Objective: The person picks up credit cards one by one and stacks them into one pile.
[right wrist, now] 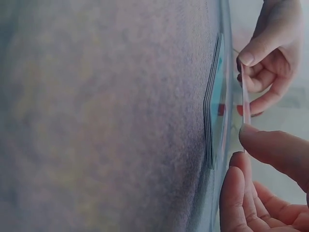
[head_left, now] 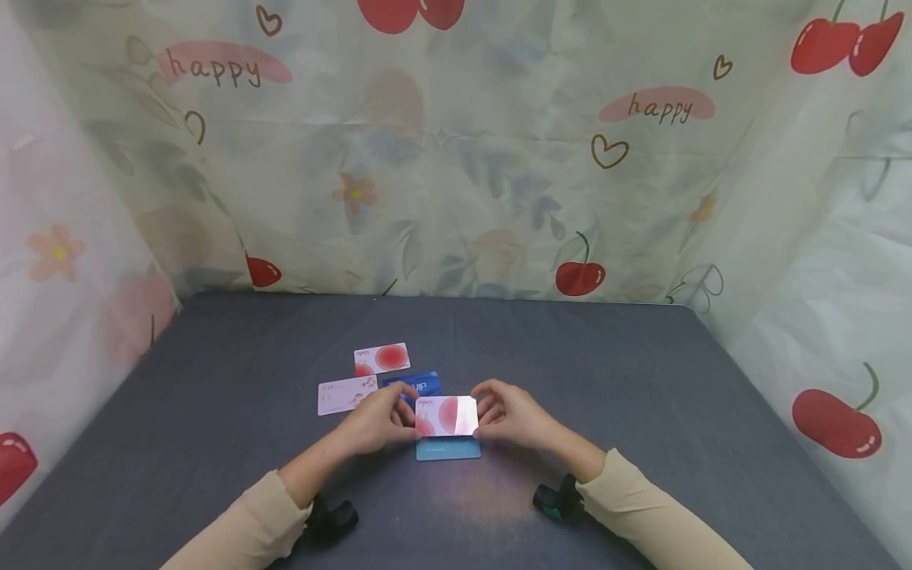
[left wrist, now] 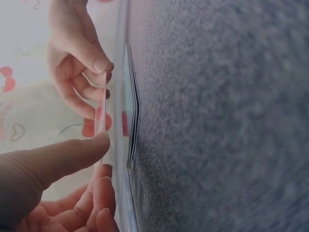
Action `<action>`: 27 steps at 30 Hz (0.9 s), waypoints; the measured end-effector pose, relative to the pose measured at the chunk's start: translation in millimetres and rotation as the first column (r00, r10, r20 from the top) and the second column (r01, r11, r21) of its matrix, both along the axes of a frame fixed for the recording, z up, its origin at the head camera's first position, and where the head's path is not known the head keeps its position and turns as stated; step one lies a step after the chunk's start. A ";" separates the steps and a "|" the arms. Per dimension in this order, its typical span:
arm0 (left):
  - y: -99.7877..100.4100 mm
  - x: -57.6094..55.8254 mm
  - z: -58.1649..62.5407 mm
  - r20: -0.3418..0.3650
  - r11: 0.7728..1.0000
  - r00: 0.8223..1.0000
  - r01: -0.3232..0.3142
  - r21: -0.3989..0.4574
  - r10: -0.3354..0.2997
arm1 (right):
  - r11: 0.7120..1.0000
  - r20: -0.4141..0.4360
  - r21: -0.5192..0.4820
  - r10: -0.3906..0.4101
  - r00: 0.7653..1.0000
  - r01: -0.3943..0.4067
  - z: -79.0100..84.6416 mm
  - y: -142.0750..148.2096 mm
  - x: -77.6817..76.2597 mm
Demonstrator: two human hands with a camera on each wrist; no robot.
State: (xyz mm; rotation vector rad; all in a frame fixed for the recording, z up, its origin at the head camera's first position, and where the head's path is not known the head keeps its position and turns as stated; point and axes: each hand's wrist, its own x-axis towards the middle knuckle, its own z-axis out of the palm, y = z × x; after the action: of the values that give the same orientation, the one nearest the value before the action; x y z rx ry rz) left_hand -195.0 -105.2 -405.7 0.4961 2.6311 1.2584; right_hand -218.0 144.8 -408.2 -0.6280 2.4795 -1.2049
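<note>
A pink-and-white card (head_left: 436,415) with red circles is held level between both hands. My left hand (head_left: 376,419) pinches its left edge between thumb and fingers. At the opposite edge, my right hand (head_left: 518,416) pinches it the same way. Just below lies a small stack of cards (head_left: 448,450) with a light blue one on top, partly covered by the held card in the head view. From the side, in the left wrist view, the stack (left wrist: 134,108) shows several thin layers, and a gap separates it from the held card (left wrist: 100,116).
Beyond the left hand, on the dark grey table (head_left: 606,380), lie a card with red circles (head_left: 385,359), a pale pink card (head_left: 347,394) and a blue card (head_left: 426,384), partly hidden by the hand. A printed curtain (head_left: 456,182) encloses the back and sides.
</note>
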 end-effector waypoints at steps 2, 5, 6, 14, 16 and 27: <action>0.1 0.4 -0.3 0.010 1.000 1.000 -0.004 -0.005 0.004 | 1.000 0.006 0.006 0.007 1.000 -0.007 0.3 0.2 0.8; -0.2 0.9 -1.1 0.008 1.000 1.000 0.002 -0.013 -0.001 | 1.000 0.008 0.012 0.017 1.000 -0.017 0.6 0.3 1.7; -0.2 0.9 -1.4 0.008 1.000 1.000 0.003 -0.015 -0.003 | 1.000 0.005 0.012 0.021 1.000 -0.021 0.7 0.3 1.9; -1.3 5.0 -0.5 0.002 1.000 1.000 0.025 -0.014 -0.025 | 0.999 0.006 0.020 0.034 0.999 -0.034 0.9 0.6 3.0; -1.1 6.0 -0.3 -0.003 0.999 1.000 0.029 -0.018 -0.029 | 0.999 0.011 0.035 0.030 0.999 -0.030 0.6 0.9 3.1; -0.6 9.3 -1.3 -0.040 0.998 0.998 0.044 -0.033 -0.045 | 0.997 0.006 0.068 0.046 0.999 -0.046 0.0 2.3 4.3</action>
State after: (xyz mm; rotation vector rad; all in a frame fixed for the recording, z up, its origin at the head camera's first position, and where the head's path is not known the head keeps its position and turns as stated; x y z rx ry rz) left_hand -185.7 -105.8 -407.1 0.5776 2.6530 1.2039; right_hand -213.7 147.1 -408.2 -0.6595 2.4765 -1.0992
